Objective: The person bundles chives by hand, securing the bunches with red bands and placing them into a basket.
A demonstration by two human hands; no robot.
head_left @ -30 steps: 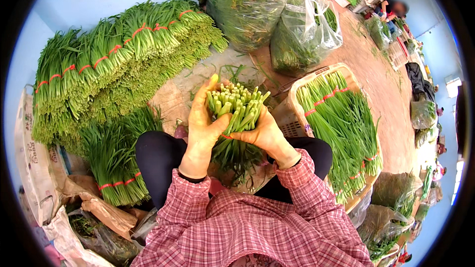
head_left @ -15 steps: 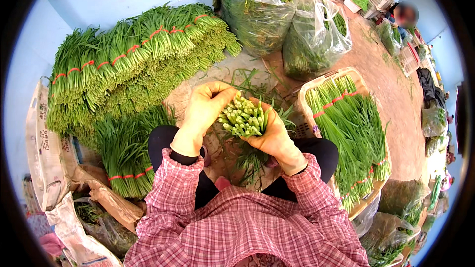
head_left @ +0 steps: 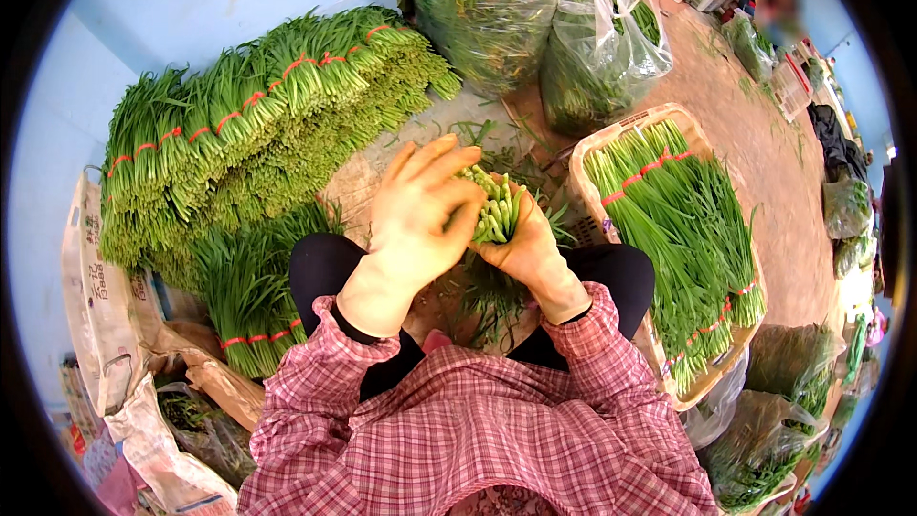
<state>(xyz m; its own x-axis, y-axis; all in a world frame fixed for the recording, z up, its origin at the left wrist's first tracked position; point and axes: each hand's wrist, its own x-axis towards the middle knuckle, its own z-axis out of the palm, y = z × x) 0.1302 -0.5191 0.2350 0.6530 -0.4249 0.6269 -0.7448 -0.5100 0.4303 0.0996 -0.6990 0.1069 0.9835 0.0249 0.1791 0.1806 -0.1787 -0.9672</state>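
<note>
Between my knees my right hand (head_left: 531, 250), in a pale yellow glove, is closed round a bunch of garlic chives (head_left: 498, 208). The pale cut ends point up toward me, and the green leaves hang below the hand. My left hand (head_left: 417, 205), gloved alike, is held up flat at the left side of those stem ends with its fingers stretched out. It covers part of the bunch, so I cannot tell whether the palm touches the stems. Loose green leaves (head_left: 492, 301) lie on the floor underneath.
A tall stack of red-banded chive bundles (head_left: 239, 134) stands along the left wall, with another bundle (head_left: 250, 296) nearer me. A tan basket (head_left: 700, 139) of banded bundles is at my right. Filled plastic bags (head_left: 604, 57) stand ahead; a person (head_left: 776, 14) is far right.
My left hand has gone from pinched fingers at the stem ends to a flat, spread hand raised beside them. The right hand keeps its hold, and the bunch has turned slightly.
</note>
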